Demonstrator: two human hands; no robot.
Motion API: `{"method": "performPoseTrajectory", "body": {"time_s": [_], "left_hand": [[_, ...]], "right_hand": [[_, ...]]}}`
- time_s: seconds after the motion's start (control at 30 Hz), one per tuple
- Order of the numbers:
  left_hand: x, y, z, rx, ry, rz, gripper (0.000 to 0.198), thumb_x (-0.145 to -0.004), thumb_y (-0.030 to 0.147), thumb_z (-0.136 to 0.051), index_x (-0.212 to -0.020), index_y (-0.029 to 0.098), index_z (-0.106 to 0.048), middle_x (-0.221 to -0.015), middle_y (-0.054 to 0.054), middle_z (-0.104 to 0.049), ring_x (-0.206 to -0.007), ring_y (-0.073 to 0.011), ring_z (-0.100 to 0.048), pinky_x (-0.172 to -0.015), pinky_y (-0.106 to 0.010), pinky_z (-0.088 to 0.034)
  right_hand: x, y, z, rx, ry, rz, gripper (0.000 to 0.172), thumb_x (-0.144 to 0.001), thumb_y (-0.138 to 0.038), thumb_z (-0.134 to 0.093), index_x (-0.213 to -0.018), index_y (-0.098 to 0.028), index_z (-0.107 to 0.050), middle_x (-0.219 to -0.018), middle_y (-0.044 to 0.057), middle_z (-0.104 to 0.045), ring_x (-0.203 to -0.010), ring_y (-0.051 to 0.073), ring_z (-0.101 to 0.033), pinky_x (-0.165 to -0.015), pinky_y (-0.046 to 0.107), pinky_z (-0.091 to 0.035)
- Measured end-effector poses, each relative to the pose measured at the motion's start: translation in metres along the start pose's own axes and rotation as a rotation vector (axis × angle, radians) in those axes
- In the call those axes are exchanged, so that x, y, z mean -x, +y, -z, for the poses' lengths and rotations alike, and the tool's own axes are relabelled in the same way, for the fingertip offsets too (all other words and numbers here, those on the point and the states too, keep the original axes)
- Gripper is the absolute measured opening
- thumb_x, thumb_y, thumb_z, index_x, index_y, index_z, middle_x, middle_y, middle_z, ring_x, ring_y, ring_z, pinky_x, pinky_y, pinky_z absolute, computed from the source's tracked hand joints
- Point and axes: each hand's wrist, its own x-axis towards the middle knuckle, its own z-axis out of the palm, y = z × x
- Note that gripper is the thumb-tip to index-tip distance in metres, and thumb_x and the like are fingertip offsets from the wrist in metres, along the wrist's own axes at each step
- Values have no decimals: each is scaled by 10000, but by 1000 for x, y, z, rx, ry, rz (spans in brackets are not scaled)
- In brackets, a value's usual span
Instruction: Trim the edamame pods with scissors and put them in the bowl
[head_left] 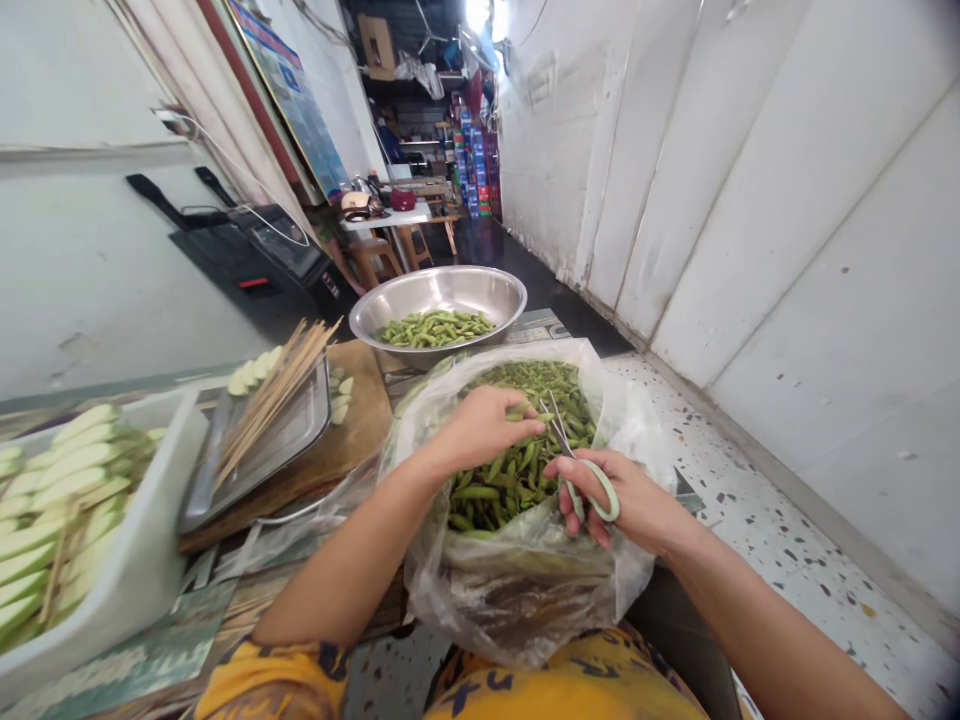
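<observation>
Over the open mouth of a clear plastic bag, the left hand holds one green pod. The fingers are closed around the pod, and only its end shows past the fingertips. Just beside it on the right, the right hand holds a pair of scissors with pale green handles. The thumb and fingers pass through the loops and are curled tight on them. The metal blades point up and away from the person, toward the held pod, and they are a little apart at the tips. I cannot tell if the blades touch the pod.

Under both hands, the bag is filled with many more pods, and it stands at the near edge of the table, against the person's yellow clothes.

Behind the bag is a wide metal bowl with a low layer of pods inside. To the left, a wooden board carries a metal tray, and a bundle of bamboo skewers lies across the tray. Farther left, a white tub holds pale green vegetable slices on sticks. On the right, the speckled floor runs along a white wall.
</observation>
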Motion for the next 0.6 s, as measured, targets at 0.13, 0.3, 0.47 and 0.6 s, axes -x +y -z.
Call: {"method": "performPoseTrajectory", "body": {"time_s": [0.13, 0.3, 0.47, 0.6], "left_hand": [[2, 1, -2, 42, 16, -7, 264, -730, 404, -624, -726, 143, -667, -668, 16, -613, -642, -125, -490, -604, -236, -348], [0, -1, -2, 59, 7, 8, 261, -710, 399, -641, -706, 140, -672, -665, 8, -612, -659, -135, -504, -619, -242, -353], [-2, 0, 2, 288, 21, 48, 242, -707, 376, -649, -756, 139, -642, -669, 21, -596, -577, -92, -447, -551, -219, -320], [-2, 5, 1, 568, -14, 138, 285, -681, 395, -666, -796, 141, -608, -667, 20, -607, -432, -42, -307, -426, -206, -209]], "right_hand": [[0, 0, -1, 7, 14, -11, 452, -783, -601, -602, -731, -156, -546, -583, -5, -567, -434, 106, -547, -283, 154, -363], [0, 0, -1, 41, 75, -40, 438, -760, -586, -635, -725, -155, -565, -484, -38, -520, -316, 55, -404, -254, 141, -258], [0, -2, -2, -5, 95, -31, 456, -718, -599, -670, -723, -160, -546, -522, -30, -537, -371, 77, -482, -268, 138, -291], [1, -2, -3, -41, 71, 3, 481, -755, -636, -609, -741, -163, -527, -580, -12, -562, -462, 112, -559, -308, 160, -392]]}}
